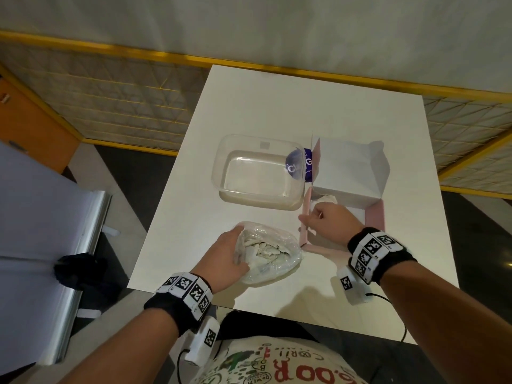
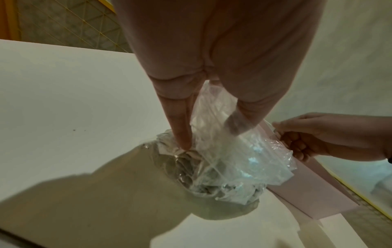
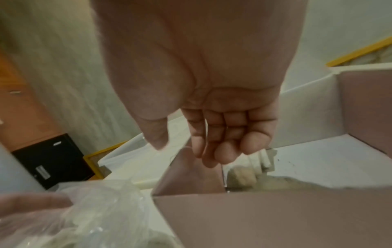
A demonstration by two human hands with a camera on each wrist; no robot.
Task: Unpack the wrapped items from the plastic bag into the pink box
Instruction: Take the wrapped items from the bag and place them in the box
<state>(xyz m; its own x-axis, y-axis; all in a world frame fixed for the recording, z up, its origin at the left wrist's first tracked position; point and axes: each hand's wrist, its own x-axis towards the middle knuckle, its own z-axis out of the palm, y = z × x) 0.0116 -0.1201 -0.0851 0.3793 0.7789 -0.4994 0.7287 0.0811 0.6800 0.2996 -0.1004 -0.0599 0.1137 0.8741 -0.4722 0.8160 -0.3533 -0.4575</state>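
Observation:
The clear plastic bag [image 1: 271, 253] lies on the white table [image 1: 304, 106] near its front edge, with crumpled white wrapped items inside. My left hand [image 1: 227, 253] grips the bag's left side. In the left wrist view its forefinger presses into the bag [image 2: 229, 154] and the thumb sits behind the plastic. The pink box [image 1: 375, 217] stands open to the right, its lid raised at the back. One wrapped item [image 1: 328, 199] lies inside it. My right hand [image 1: 329, 217] hovers over the box's left wall, empty and loosely curled [image 3: 182, 149].
A clear plastic tub [image 1: 257, 173] stands behind the bag, left of the box. A purple packet [image 1: 302, 164] is wedged between the tub and the box lid. The table's front edge is close to my body. A yellow-framed mesh fence runs behind the table.

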